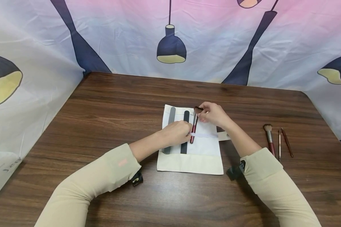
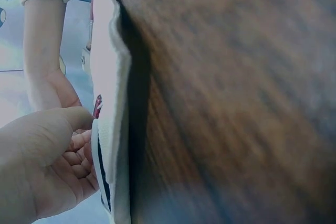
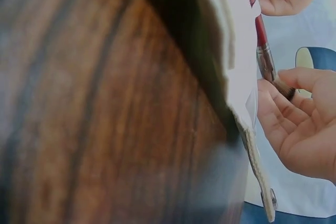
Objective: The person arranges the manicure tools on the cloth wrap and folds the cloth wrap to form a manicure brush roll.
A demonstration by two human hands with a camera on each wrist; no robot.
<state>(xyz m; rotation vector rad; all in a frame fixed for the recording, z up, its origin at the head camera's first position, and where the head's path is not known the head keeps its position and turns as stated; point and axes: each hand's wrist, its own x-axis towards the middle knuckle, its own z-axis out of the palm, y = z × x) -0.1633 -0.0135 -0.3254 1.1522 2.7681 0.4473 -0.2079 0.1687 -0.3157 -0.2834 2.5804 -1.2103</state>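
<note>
A white fabric roll-up pouch (image 1: 204,164) lies unfolded on the table. My right hand (image 1: 213,114) holds a makeup brush (image 1: 193,130) by its bristle end, thumb and fingertips around the ferrule in the right wrist view. The brush's red handle runs down under the thin white elastic band (image 1: 206,135) across the pouch. Beside that handle my left hand (image 1: 177,132) pinches the band, its fingertips partly hidden. A grey nail file (image 1: 172,114) and a black nail file (image 1: 186,116) are tucked lengthwise to the left, their middles covered by my left hand.
To the right on the wooden table (image 1: 108,104) lie another red-handled brush (image 1: 268,135), a thin light stick (image 1: 279,145) and a thin dark red stick (image 1: 287,143). A strap (image 1: 223,136) sticks out from the pouch's right side. Printed fabric hangs behind the table.
</note>
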